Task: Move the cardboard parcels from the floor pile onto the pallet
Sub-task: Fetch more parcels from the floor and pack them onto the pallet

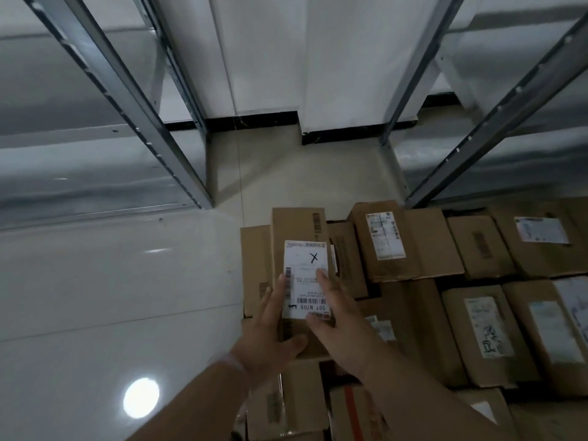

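Note:
A narrow cardboard parcel (299, 227) with a white shipping label marked with an X lies on top of other parcels at the left edge of the stack. My left hand (270, 329) lies along its left side with straight fingers, the thumb against its near end. My right hand (334, 316) rests flat on the parcel's label, fingers straight. A pallet under the boxes is hidden from view.
Several labelled cardboard boxes (486, 326) lie packed side by side to the right and near me. Grey metal shelving uprights (133, 100) stand to the left, and others (496, 119) to the right. Glossy tiled floor (121, 297) spreads to the left, white wall behind.

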